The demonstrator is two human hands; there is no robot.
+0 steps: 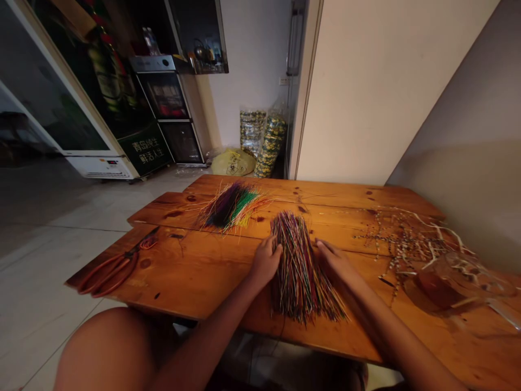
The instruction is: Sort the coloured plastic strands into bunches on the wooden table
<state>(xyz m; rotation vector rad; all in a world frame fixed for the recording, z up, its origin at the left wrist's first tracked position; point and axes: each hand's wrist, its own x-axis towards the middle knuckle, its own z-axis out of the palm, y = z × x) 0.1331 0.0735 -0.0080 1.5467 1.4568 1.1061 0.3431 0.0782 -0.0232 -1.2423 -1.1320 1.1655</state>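
A thick bundle of thin multicoloured wires (299, 271) lies lengthwise on the wooden table (195, 271), its near ends fanned out towards the table's front edge. Along its left side rests my left hand (266, 258), thumb apart from the fingers and not wrapped round the wires. My right hand (334, 258) is at the bundle's right side, fingers stretched forward; whether it touches the wires is hard to see. Further back on the left lies a looser pile of coloured wires (234, 206), with purple, green and orange strands.
Scissors with red handles (109, 271) lie at the table's left end. To the right are a tangle of thin beaded-looking strands (402, 239) and a clear jug (443, 282) with brown liquid. Behind the table stand a yellow bag (232, 162) and wrapped patterned rolls (271, 144).
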